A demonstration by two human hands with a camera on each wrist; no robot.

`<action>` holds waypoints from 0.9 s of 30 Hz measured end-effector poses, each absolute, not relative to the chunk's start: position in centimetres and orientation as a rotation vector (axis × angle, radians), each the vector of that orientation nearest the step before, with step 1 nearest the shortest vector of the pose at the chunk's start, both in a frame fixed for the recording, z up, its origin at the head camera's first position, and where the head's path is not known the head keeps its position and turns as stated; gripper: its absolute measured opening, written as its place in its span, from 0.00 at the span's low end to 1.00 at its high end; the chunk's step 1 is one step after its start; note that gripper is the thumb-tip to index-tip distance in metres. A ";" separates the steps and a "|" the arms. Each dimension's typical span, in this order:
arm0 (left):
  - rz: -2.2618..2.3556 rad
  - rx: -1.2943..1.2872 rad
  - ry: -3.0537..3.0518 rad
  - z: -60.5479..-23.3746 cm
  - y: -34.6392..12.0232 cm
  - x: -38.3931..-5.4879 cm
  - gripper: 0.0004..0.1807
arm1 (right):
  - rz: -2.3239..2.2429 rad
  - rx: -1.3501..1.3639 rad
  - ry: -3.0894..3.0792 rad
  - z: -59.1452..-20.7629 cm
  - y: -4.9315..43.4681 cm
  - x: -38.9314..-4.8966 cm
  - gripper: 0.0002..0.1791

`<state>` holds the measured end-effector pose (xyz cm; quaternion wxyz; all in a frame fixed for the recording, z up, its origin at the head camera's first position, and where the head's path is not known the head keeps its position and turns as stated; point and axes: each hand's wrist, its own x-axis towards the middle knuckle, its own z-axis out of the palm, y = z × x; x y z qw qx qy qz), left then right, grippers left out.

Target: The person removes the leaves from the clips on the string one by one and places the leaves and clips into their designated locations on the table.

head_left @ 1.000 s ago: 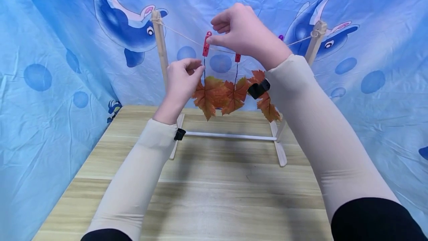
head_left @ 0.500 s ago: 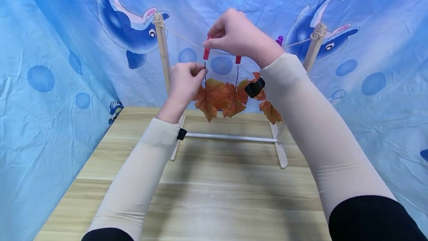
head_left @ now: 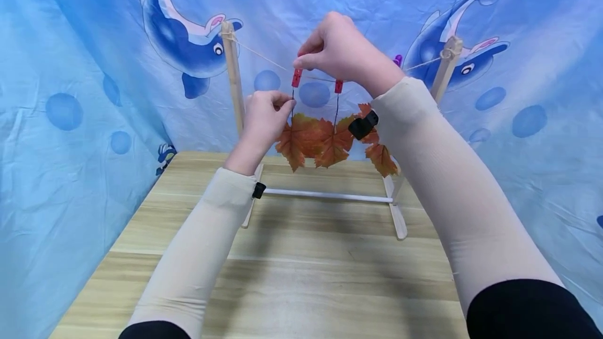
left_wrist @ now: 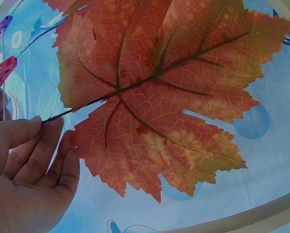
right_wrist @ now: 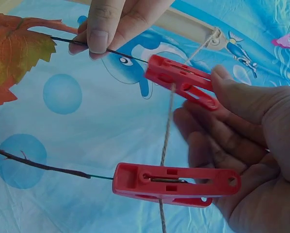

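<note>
My left hand [head_left: 267,116] pinches the thin dark stem of an orange-red artificial maple leaf [left_wrist: 159,92] between thumb and forefinger. Up on the string, my right hand [head_left: 336,48] holds a red clothespin [right_wrist: 176,80] by its handle ends, thumb on one side and fingers on the other. The stem's tip meets the nose of this clothespin, and the string passes across it. Beside it, a second red clothespin [right_wrist: 176,184] sits on the string with another stem in its nose. From that one hangs a second maple leaf [head_left: 333,143].
The string [head_left: 264,59] is tied between two wooden posts, the left post [head_left: 233,75] and the right post [head_left: 446,69]. A purple clothespin [head_left: 398,60] and more leaves [head_left: 381,160] are farther right, partly behind my right arm. A white crossbar [head_left: 330,194] joins the stand's feet on the wooden table [head_left: 301,276].
My right hand has come down onto the left red clothespin and taken hold of its handles. My left hand, pinching the stem, has shifted slightly right.
</note>
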<state>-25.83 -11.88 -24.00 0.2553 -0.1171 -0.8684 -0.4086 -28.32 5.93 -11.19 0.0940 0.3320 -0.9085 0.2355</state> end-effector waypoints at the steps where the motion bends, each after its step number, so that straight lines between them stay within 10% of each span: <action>1: -1.104 -0.319 -2.363 -24.0 -11.8 -25.8 0.12 | 0.696 0.983 -2.688 -11.2 6.0 -28.3 0.16; 27: -1.074 -0.380 -2.363 -25.0 -12.3 -24.0 0.08 | 0.812 0.744 -2.575 -9.7 7.2 -27.4 0.19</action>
